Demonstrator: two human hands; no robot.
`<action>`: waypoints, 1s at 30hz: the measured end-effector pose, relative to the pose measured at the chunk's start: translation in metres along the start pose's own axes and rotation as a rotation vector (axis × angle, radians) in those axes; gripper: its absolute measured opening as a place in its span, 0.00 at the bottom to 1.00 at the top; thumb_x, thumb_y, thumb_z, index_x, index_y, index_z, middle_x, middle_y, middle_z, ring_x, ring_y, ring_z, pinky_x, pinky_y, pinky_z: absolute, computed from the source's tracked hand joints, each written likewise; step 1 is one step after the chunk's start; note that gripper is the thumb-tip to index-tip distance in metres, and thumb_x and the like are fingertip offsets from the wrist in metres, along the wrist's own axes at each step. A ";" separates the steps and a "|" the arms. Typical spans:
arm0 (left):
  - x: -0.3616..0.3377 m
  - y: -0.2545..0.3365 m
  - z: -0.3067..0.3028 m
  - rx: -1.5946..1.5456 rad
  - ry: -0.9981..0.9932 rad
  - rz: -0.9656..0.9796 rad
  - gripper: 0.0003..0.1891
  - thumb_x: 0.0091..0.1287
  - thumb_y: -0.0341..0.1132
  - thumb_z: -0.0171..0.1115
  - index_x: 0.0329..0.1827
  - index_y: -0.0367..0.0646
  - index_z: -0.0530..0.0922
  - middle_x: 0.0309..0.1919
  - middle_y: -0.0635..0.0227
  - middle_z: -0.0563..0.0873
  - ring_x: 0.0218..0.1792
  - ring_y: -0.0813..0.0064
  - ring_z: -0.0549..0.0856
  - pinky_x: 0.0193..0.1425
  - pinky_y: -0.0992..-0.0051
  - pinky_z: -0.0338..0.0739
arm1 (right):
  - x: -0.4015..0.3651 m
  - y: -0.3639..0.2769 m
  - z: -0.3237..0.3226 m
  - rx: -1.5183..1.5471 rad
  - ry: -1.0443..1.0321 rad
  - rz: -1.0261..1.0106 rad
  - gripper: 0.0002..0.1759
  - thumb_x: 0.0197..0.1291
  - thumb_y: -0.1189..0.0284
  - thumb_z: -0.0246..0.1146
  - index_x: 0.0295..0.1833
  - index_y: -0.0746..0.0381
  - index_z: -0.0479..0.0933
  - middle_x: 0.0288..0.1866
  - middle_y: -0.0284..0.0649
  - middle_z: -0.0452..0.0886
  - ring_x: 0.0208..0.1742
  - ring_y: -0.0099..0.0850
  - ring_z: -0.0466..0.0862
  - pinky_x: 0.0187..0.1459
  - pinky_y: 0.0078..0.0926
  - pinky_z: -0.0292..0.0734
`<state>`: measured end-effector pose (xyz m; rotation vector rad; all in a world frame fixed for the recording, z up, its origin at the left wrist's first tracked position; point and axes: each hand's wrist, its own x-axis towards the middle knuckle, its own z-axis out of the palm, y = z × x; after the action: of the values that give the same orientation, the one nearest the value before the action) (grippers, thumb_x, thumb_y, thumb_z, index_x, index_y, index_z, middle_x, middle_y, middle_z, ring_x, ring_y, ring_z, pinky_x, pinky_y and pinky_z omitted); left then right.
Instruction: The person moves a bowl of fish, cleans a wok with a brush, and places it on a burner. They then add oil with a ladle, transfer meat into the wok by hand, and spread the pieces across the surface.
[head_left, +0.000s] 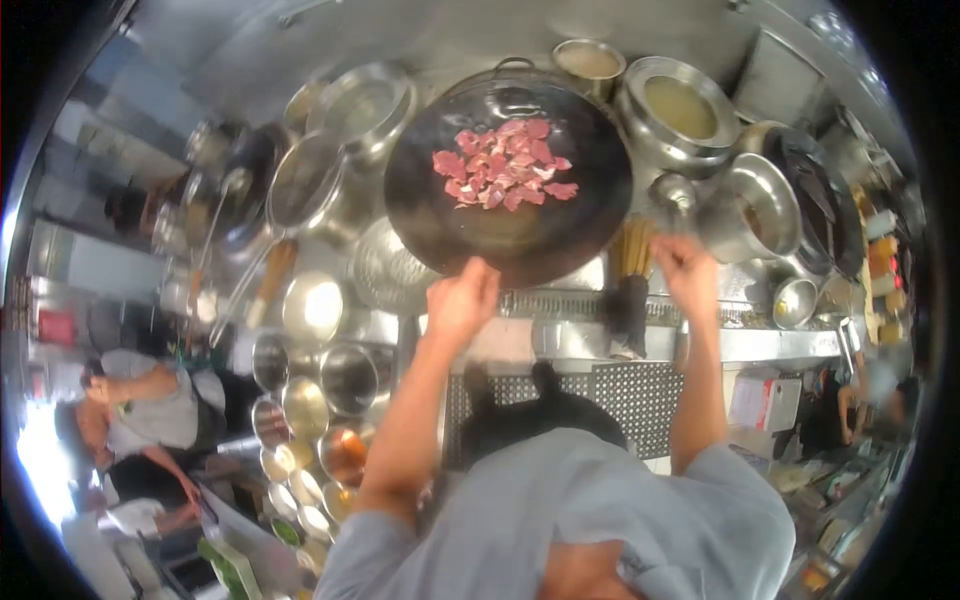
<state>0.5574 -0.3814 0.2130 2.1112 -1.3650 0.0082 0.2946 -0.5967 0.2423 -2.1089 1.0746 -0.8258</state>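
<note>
Slices of raw red meat point(507, 164) lie in a loose heap in a large dark wok point(430, 215), which has a shiny film of liquid or oil inside. At its near rim, my left hand point(463, 300) is closed on the wok's edge. My right hand point(687, 268) is closed to the right of the wok, just below a metal ladle point(674, 192) whose handle appears to run into the fist; the fingers hide most of it. Beside that hand stands a bamboo brush point(634, 248), between it and the wok.
Metal pots point(640, 125) and a tilted pan point(765, 205) crowd the right side. On the left are a perforated strainer point(385, 265), another pot point(395, 105) and several bowls of ingredients point(345, 455). Co-workers point(150, 400) stand at far left and far right.
</note>
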 end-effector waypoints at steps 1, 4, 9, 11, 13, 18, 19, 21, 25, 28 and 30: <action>0.010 -0.012 0.011 -0.007 -0.001 -0.019 0.07 0.67 0.39 0.63 0.38 0.48 0.76 0.20 0.56 0.84 0.25 0.48 0.85 0.31 0.51 0.79 | -0.019 0.011 -0.001 0.006 -0.032 0.142 0.09 0.61 0.71 0.68 0.44 0.64 0.86 0.38 0.47 0.86 0.35 0.36 0.86 0.39 0.29 0.78; 0.032 -0.025 0.032 0.012 -0.029 -0.041 0.07 0.70 0.40 0.60 0.42 0.48 0.75 0.22 0.55 0.85 0.28 0.45 0.86 0.34 0.48 0.78 | -0.075 0.044 -0.004 -0.045 -0.014 0.202 0.10 0.61 0.70 0.67 0.42 0.67 0.84 0.32 0.48 0.86 0.31 0.35 0.86 0.38 0.31 0.79; 0.078 -0.037 0.045 0.028 -0.076 -0.005 0.09 0.72 0.42 0.57 0.42 0.47 0.74 0.26 0.52 0.87 0.31 0.44 0.86 0.38 0.47 0.77 | -0.148 0.045 -0.018 -0.109 -0.028 0.429 0.09 0.61 0.72 0.65 0.39 0.69 0.82 0.27 0.49 0.84 0.28 0.35 0.85 0.36 0.32 0.79; 0.083 -0.034 0.048 0.044 -0.119 0.018 0.09 0.72 0.43 0.57 0.42 0.47 0.75 0.26 0.52 0.86 0.31 0.43 0.86 0.38 0.47 0.78 | -0.163 0.032 -0.026 -0.180 -0.035 0.510 0.07 0.59 0.76 0.64 0.40 0.69 0.82 0.30 0.49 0.85 0.32 0.35 0.86 0.38 0.32 0.79; 0.081 -0.037 0.047 -0.010 -0.063 0.020 0.09 0.71 0.43 0.59 0.41 0.47 0.75 0.26 0.53 0.86 0.31 0.44 0.85 0.36 0.47 0.76 | -0.186 0.049 -0.018 -0.104 0.138 0.411 0.08 0.58 0.79 0.61 0.43 0.68 0.81 0.35 0.50 0.86 0.36 0.37 0.87 0.41 0.31 0.79; 0.085 -0.049 0.059 -0.122 -0.014 0.077 0.11 0.71 0.44 0.61 0.40 0.46 0.77 0.28 0.55 0.87 0.32 0.46 0.86 0.37 0.51 0.78 | -0.187 0.095 -0.005 -0.307 0.241 0.484 0.19 0.59 0.74 0.62 0.57 0.63 0.78 0.47 0.57 0.84 0.48 0.57 0.83 0.52 0.49 0.78; 0.085 -0.051 0.060 -0.115 -0.007 0.106 0.11 0.71 0.45 0.61 0.40 0.46 0.77 0.27 0.55 0.87 0.31 0.46 0.86 0.36 0.51 0.78 | -0.181 0.127 0.004 -0.338 0.291 0.477 0.20 0.59 0.73 0.62 0.59 0.61 0.77 0.49 0.57 0.83 0.50 0.58 0.82 0.53 0.52 0.76; 0.089 -0.050 0.058 -0.111 0.007 0.143 0.12 0.71 0.45 0.60 0.39 0.46 0.77 0.26 0.56 0.87 0.31 0.46 0.86 0.36 0.51 0.78 | -0.163 0.166 0.022 -0.485 0.271 0.476 0.24 0.58 0.73 0.62 0.61 0.63 0.75 0.51 0.57 0.82 0.51 0.54 0.83 0.54 0.47 0.79; 0.085 -0.052 0.051 -0.189 -0.009 0.130 0.12 0.71 0.44 0.61 0.39 0.45 0.78 0.27 0.56 0.87 0.32 0.47 0.87 0.37 0.51 0.78 | -0.141 0.196 0.049 -0.639 0.133 0.495 0.29 0.57 0.69 0.62 0.65 0.65 0.69 0.50 0.59 0.81 0.52 0.58 0.82 0.57 0.51 0.77; 0.084 -0.042 0.044 -0.248 -0.055 0.058 0.10 0.71 0.41 0.63 0.40 0.42 0.78 0.28 0.57 0.87 0.31 0.54 0.87 0.38 0.58 0.79 | -0.124 0.226 0.051 -0.442 0.014 0.553 0.27 0.58 0.69 0.62 0.63 0.65 0.69 0.46 0.57 0.82 0.48 0.60 0.82 0.55 0.55 0.76; 0.082 -0.042 0.041 -0.246 -0.075 -0.029 0.09 0.72 0.37 0.62 0.42 0.39 0.78 0.29 0.59 0.87 0.31 0.66 0.86 0.40 0.66 0.79 | -0.119 0.213 0.044 -0.141 0.073 0.508 0.23 0.61 0.70 0.60 0.61 0.65 0.69 0.33 0.48 0.81 0.30 0.44 0.83 0.34 0.45 0.78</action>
<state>0.6169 -0.4575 0.1859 1.9416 -1.3052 -0.2405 0.1747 -0.5859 0.0251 -1.7945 1.6561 -0.5923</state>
